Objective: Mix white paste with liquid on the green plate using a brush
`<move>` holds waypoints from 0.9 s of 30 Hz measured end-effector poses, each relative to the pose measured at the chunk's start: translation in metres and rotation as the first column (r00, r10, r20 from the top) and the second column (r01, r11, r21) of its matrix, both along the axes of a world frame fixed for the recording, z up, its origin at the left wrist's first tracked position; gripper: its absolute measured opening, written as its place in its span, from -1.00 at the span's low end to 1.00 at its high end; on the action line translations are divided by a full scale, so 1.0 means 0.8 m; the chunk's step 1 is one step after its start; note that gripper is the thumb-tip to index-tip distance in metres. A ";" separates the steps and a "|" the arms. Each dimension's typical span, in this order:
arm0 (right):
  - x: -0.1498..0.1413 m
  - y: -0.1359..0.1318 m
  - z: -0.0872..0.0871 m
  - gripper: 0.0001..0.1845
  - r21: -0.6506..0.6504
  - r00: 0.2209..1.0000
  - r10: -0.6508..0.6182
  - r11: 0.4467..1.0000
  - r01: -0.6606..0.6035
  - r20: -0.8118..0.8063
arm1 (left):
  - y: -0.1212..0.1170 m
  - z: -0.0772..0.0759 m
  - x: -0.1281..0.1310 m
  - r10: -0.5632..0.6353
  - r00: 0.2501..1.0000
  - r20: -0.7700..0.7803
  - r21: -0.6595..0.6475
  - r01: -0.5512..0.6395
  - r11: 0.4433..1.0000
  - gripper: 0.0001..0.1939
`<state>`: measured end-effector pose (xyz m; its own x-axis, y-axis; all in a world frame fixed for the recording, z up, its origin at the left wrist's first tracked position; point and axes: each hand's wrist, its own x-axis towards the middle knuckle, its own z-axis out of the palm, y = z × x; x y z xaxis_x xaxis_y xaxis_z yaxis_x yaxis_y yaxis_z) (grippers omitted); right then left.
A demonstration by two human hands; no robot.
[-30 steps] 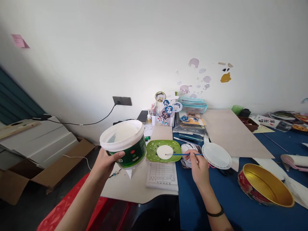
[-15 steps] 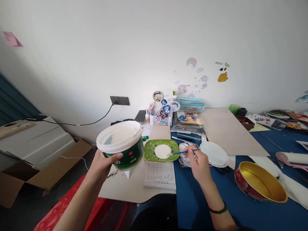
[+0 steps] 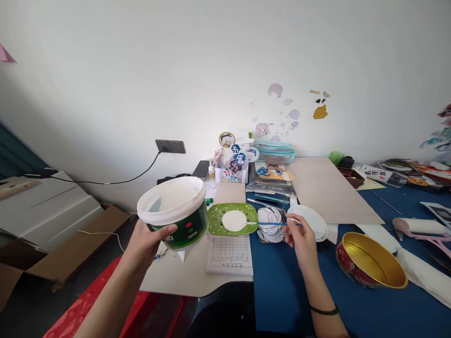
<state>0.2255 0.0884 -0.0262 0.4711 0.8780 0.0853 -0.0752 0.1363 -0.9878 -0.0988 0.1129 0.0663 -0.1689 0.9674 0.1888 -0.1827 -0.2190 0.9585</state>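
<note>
My left hand (image 3: 146,240) clasps the green-sided plastic tub (image 3: 186,231), uncovered and smooth-walled. Beside it, on the oblong green plate (image 3: 214,226), the flat disc (image 3: 234,220) looks white all over; how much brushing remains I can't tell. The slim blue brush (image 3: 269,224), tip at the disc's right edge, is pinched in my right hand (image 3: 300,237), by a round white lid (image 3: 313,219)

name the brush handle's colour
The brush handle is blue, best seen in the head view.
</note>
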 end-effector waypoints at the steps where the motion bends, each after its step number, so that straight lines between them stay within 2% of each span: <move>1: 0.002 -0.002 -0.002 -0.59 -0.012 1.000 -0.014 1.000 0.013 -0.022 | 0.000 -0.001 0.000 0.001 1.000 0.003 0.001 -0.001 1.000 -0.09; 6: 0.014 -0.009 -0.007 -0.53 -0.086 0.998 -0.055 0.995 0.057 0.022 | 0.003 -0.005 0.001 -0.007 1.000 0.004 0.005 0.007 1.000 -0.09; 9: 0.016 -0.016 -0.002 -0.48 -0.149 0.987 -0.060 0.985 0.083 0.152 | 0.003 -0.004 0.002 -0.008 0.999 -0.031 -0.001 0.008 1.000 -0.10; 11: 0.015 -0.029 0.003 -0.44 -0.180 0.944 -0.091 0.972 0.154 0.317 | 0.002 -0.001 0.002 0.000 0.998 -0.058 0.000 0.000 1.000 -0.12; 14: 0.011 -0.060 0.009 -0.39 -0.161 0.835 -0.176 0.941 0.299 0.521 | -0.001 0.006 0.003 -0.014 0.996 -0.091 0.004 0.015 1.000 -0.16; 19: 0.019 -0.111 0.011 -0.53 -0.076 0.760 -0.282 0.914 0.398 0.586 | -0.014 0.022 0.011 -0.011 0.994 -0.105 0.044 0.016 0.999 -0.15; 20: 0.024 -0.116 0.009 -0.53 -0.086 0.771 -0.297 0.907 0.412 0.563 | -0.018 0.024 0.014 0.000 0.995 -0.103 0.048 0.005 0.999 -0.14; 22: 0.036 -0.121 0.003 -0.52 -0.177 0.857 -0.268 0.910 0.376 0.440 | -0.027 0.027 0.020 0.023 0.994 -0.109 0.030 -0.020 0.999 -0.11; 24: 0.046 -0.119 -0.005 -0.50 -0.284 0.955 -0.203 0.923 0.259 0.215 | -0.039 0.026 0.027 0.047 0.990 -0.137 0.005 -0.047 0.999 -0.10; 25: 0.049 -0.115 -0.009 -0.47 -0.315 0.981 -0.182 0.929 0.194 0.066 | -0.045 0.023 0.029 0.062 0.986 -0.157 0.002 -0.062 0.998 -0.10; 27: 0.050 -0.104 -0.015 -0.43 -0.323 0.957 -0.175 0.942 0.094 -0.232 | -0.057 0.016 0.034 0.090 0.974 -0.206 0.011 -0.090 0.996 -0.12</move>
